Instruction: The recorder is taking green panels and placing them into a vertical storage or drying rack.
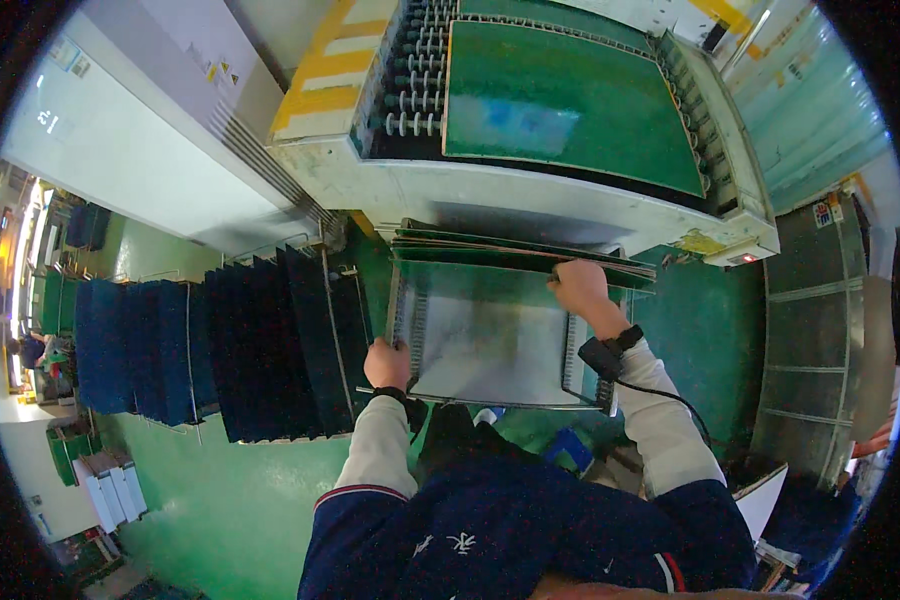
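Observation:
In front of me stands a metal slotted rack (490, 350) with toothed side rails and a bare grey bottom. Several thin green panels (490, 262) lean together at its far end. My right hand (580, 288) is closed on the upper edge of the nearest green panel, toward its right end; the fingertips are partly hidden. At the rack's left side, my left hand (387, 365) is a fist around the frame near the left rail. Beyond the rack, a large green panel (570, 105) lies flat on the rollers of a conveyor machine (450, 185).
Racks of dark upright panels (270, 345) stand close on my left. A tall white cabinet (140, 150) rises behind them. To the right is a grey metal-framed unit (815, 340). A blue object (568, 450) lies near my feet on the green floor (220, 510).

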Tool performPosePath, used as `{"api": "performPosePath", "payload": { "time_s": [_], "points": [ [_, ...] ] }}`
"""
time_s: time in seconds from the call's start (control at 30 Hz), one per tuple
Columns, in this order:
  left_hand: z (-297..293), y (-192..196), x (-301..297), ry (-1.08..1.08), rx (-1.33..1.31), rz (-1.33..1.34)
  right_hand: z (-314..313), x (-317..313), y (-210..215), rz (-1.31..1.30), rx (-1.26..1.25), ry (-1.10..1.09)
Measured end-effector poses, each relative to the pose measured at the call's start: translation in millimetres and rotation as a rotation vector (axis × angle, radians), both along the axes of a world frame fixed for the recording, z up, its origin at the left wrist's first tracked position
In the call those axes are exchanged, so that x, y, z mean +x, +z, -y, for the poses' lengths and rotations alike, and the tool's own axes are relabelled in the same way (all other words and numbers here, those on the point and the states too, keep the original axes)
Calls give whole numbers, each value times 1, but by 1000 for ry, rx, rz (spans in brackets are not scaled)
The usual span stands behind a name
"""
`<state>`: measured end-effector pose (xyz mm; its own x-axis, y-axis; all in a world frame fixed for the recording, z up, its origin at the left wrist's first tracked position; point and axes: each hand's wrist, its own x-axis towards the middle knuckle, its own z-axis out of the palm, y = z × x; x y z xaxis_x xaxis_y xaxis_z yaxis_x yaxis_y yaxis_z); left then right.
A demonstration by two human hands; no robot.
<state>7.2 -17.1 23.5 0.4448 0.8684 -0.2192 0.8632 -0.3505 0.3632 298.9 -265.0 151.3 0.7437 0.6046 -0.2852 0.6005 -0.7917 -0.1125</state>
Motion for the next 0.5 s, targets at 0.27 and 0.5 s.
{"api": "performPosePath", "payload": {
  "time_s": [0.27,0.5],
  "points": [
    [-4,-4,-2,7,-26,-18,-3,2,4,-29,0,24],
    [-1,-4,0,5,-14,-29,-1,-1,0,2,-12,-17]
  ]
}}
